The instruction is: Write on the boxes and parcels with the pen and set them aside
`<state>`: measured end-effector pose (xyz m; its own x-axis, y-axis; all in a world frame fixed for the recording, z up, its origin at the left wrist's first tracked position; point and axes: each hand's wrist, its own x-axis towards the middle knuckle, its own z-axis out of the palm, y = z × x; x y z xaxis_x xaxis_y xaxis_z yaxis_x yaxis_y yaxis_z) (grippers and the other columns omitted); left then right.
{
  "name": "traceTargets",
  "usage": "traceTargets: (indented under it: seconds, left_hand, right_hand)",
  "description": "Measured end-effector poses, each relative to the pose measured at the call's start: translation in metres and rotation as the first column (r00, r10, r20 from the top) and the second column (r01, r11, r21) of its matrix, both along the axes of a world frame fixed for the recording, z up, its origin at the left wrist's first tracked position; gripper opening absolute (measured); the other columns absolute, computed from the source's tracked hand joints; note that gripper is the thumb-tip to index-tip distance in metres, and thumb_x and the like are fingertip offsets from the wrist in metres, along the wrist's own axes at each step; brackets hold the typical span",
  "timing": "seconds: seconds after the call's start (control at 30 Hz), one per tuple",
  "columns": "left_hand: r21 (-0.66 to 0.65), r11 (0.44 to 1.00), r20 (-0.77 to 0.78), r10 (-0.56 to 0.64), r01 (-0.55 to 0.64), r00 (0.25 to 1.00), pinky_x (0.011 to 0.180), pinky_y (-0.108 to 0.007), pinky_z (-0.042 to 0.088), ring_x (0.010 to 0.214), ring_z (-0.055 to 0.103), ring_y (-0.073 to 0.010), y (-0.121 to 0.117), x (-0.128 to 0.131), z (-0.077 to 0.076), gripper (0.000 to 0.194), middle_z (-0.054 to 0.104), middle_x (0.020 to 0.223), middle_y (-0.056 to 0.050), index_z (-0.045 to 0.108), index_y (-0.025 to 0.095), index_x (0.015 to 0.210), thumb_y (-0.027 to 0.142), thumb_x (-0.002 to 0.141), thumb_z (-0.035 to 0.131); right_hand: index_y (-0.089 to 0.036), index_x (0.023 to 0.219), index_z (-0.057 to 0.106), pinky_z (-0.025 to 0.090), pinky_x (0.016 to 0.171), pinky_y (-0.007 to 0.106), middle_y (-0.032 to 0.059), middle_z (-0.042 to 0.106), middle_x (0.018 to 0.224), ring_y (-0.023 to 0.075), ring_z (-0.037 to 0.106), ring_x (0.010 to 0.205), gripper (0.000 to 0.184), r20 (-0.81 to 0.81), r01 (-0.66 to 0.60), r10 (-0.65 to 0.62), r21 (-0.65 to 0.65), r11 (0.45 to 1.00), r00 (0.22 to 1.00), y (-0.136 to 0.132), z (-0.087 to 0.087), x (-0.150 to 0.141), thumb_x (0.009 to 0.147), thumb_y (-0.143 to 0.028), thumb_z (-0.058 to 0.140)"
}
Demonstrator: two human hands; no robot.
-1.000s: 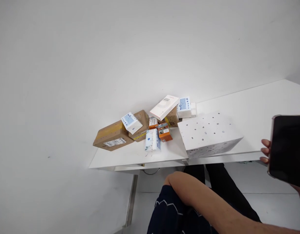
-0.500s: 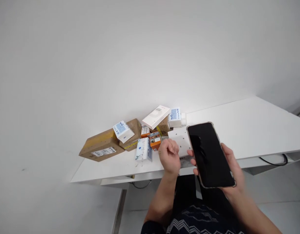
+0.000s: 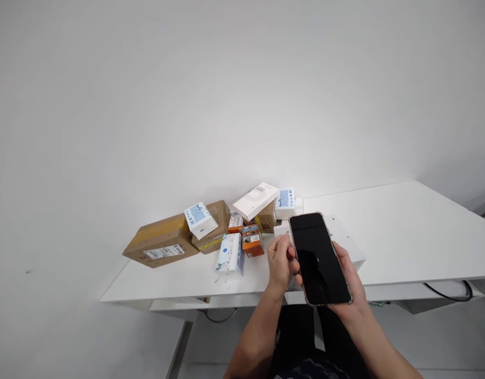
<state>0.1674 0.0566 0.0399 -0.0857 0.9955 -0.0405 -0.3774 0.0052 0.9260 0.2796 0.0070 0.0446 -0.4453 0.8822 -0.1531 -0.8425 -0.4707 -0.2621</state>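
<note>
The phone [image 3: 320, 260], gripped in our right hand [image 3: 350, 289], has moved nearer our tightly curled left hand [image 3: 280, 264]. We face a white table [image 3: 404, 231] against a pale wall [image 3: 242, 95].

The phone [image 3: 320, 258] partly bars the spotted white box [image 3: 346, 230], right of which a hand could pass widely over the table [image 3: 416, 242]. Leftward, brown cartons [image 3: 159, 238], an orange box [image 3: 252, 242] and a tissue pack [image 3: 229, 252] crowd together, leaving passage in front.

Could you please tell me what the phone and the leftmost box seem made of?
The phone has a glossy front, probably glass, given its dark reflections. The leftmost box looks like matte cardboard, judging by its dull brown faces.
</note>
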Motion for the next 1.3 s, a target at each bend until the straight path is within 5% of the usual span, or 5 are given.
traceTargets:
  seconds: [0.53, 1.03, 1.3]
  left_hand:
    - [-0.047, 0.994, -0.042, -0.103, 0.101, 0.994, 0.022, -0.014, 0.022, 0.024, 0.036, -0.0047, 0.000, -0.002, -0.007, 0.051, 0.040, 0.038, 0.008, 0.044, 0.018, 0.056, 0.063, 0.075, 0.060]
    - [0.002, 0.987, -0.044, -0.158, 0.158, 0.986, 0.026, -0.014, 0.024, 0.025, 0.035, -0.0050, 0.000, -0.002, -0.013, 0.050, 0.043, 0.035, 0.007, 0.045, 0.019, 0.059, 0.063, 0.078, 0.057]
    - [-0.003, 0.984, -0.094, -0.177, 0.178, 0.980, 0.028, -0.014, 0.027, 0.028, 0.039, -0.0056, 0.001, -0.003, -0.005, 0.051, 0.043, 0.036, 0.006, 0.044, 0.019, 0.058, 0.064, 0.077, 0.058]
  right_hand:
    - [-0.010, 0.099, 0.073, 0.054, 0.084, 0.044, 0.0129, 0.076, 0.085, 0.0271, 0.071, 0.086, 0.051, 0.042, 0.069, -0.067, -0.064, 0.996, 0.997, 0.002, 0.004, -0.003, 0.092, -0.045, 0.036]
    - [-0.013, 0.117, 0.065, 0.056, 0.077, 0.045, 0.0146, 0.074, 0.097, 0.0282, 0.071, 0.084, 0.047, 0.097, 0.105, -0.099, -0.057, 0.993, 0.990, 0.007, 0.003, 0.000, 0.087, -0.045, 0.048]
    - [-0.014, 0.110, 0.069, 0.055, 0.079, 0.046, 0.0139, 0.074, 0.097, 0.0280, 0.071, 0.085, 0.044, 0.099, 0.106, -0.107, 0.014, 0.994, 0.989, 0.008, -0.001, 0.001, 0.087, -0.046, 0.049]
